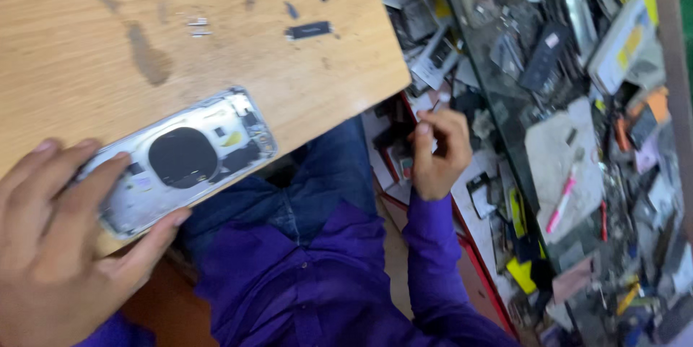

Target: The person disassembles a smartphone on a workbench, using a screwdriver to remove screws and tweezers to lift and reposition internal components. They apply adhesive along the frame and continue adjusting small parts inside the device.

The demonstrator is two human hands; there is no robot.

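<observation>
While the left hand [54,246] presses down on the near end of an opened phone [184,159], its fingers lie spread across the casing and the thumb hooks under the lower edge, so the hand is grasping the phone against the counter [86,65]. That phone lies face down and tilted at the front edge of the wooden counter, its back removed, showing a round black coil in the middle and small metal parts around it. Farther back on the counter sit 2 tiny silver pieces [199,26], a small black strip [309,30] and a couple of dark chips near it, well apart from the phone. Below the counter edge show blue jeans [317,181] and a purple sleeve [426,260]. To the right, the right hand [437,152] is raised beside the counter, its fingers curled inward with fingertips pinched together; whether it grips anything is too blurred to tell. Just beyond it lies a red-edged tray [476,246] crowded with phone parts, and past that a glass shelf [577,137] is heaped with boards, cases, a pink pen [561,202] and yellow scraps [521,271].
</observation>
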